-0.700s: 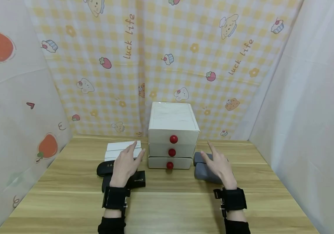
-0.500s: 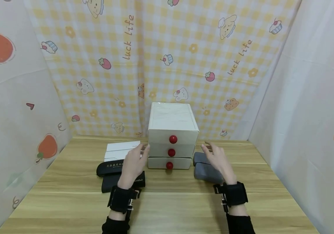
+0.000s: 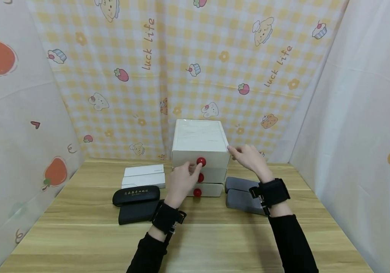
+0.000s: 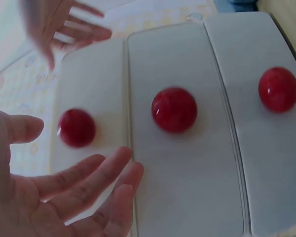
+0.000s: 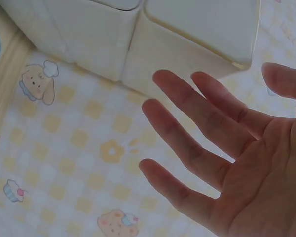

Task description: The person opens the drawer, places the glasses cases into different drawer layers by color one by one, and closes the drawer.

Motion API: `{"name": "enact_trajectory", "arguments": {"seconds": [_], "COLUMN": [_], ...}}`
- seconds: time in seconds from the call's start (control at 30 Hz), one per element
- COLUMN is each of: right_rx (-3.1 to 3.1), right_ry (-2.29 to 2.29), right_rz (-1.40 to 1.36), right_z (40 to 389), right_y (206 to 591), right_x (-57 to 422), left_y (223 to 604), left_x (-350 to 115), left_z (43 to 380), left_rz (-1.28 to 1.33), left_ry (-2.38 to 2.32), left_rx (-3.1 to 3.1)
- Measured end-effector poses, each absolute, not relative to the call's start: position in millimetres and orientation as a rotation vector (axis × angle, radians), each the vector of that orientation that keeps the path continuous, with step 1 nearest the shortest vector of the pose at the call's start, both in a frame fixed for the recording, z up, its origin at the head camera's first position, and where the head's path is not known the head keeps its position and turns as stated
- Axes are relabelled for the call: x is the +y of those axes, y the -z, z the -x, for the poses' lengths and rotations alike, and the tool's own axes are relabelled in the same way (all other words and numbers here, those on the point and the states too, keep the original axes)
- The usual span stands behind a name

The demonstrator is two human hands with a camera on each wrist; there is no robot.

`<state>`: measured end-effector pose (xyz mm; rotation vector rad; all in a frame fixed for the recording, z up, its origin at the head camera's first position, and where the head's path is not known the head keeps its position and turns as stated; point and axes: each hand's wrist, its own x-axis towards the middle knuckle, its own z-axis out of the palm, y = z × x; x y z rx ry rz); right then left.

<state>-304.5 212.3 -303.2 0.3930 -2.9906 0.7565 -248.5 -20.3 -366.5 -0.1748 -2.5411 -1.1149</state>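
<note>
Reaching toward the front of the white drawer unit (image 3: 199, 135), which stands on the desk (image 3: 215, 242) near its far edge, the left hand (image 3: 181, 182) is at about 7 o'clock from the unit's middle. Its fingers are loosely bent and hold nothing. In the left wrist view, the thumb and fingers lie on either side of the top red knob (image 3: 201, 161), which seems untouched, though the overlap makes contact hard to judge. Below that knob come the middle red knob (image 3: 200, 177) and the bottom red knob (image 3: 197, 193), one to each drawer.

At 3 o'clock, the right hand (image 3: 249, 157) is raised beside the unit's upper corner. Its fingers are extended and apart in the right wrist view (the thumb stands well away from them), and it holds nothing.

Around the unit, white boxes (image 3: 143, 170) lie between 8 and 9 o'clock. At 8 o'clock are a rounded black case (image 3: 136, 195) with pale lettering and a flat black case (image 3: 137, 213) just nearer the person. At 4 o'clock two grey cases (image 3: 244, 201) lie side by side, partly covered by the right wrist's black strap (image 3: 271, 192). Behind everything, toward 12 o'clock, hangs a yellow checked cloth (image 3: 130, 53).
</note>
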Motion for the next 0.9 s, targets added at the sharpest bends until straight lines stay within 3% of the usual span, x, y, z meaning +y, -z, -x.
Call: {"name": "enact_trajectory", "arguments": {"seconds": [0.6, 0.9], "right_rx": [-3.166, -3.231], "right_ry": [-0.788, -0.841], "right_rz": [-0.387, -0.332], "right_z": [321, 325], "right_y": [280, 279], "right_x": [191, 191], "left_y": [378, 379], "left_x": [9, 10], "left_z": [269, 263], "left_rz": [0.038, 0.083], "left_ry": [1.007, 0.988], "left_rx": [-2.38, -2.309]}}
